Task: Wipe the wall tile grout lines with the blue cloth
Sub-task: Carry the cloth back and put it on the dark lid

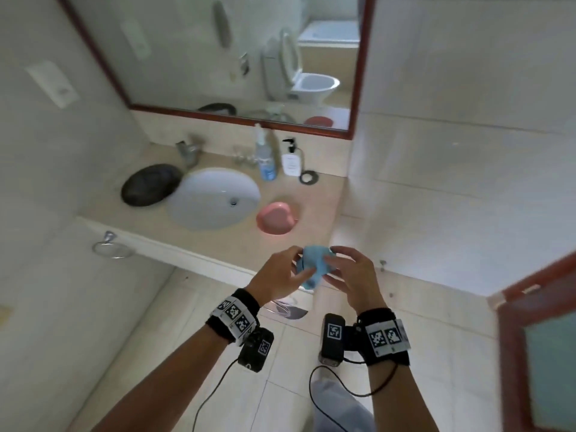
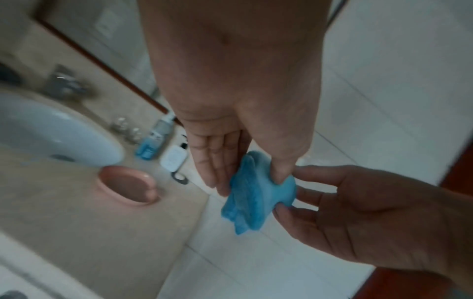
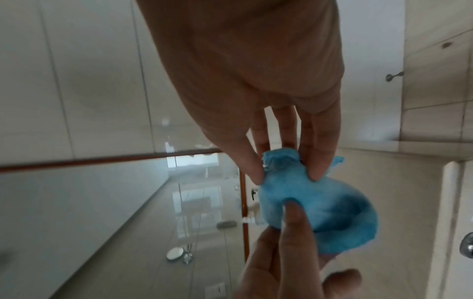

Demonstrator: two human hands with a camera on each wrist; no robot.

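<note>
1. The blue cloth [image 1: 311,265] sits bunched into a small wad at the lower centre of the head view, held in the air between both hands, just in front of the bench [image 1: 314,213] edge.
2. The left hand [image 1: 277,275] pinches the wad: its thumb presses the cloth from one side while the fingers [image 2: 212,163] lie nearly straight against the other.
3. The right hand [image 1: 352,275] grips it too, thumb and fingers [image 3: 317,153] curled onto the top of the bundle.
4. A loose fold of cloth hangs below the hands.
5. Just beyond the cloth, a pink dish [image 1: 276,218] rests on the bench, right of the white basin [image 1: 215,198].
6. At the back of the bench stand a blue bottle [image 1: 266,160] and a white pump dispenser [image 1: 291,160], under the wood-framed mirror [image 1: 218,57].
7. The tiled wall [image 1: 467,151] fills the right of the frame, its grout lines visible, well apart from the cloth.
</note>
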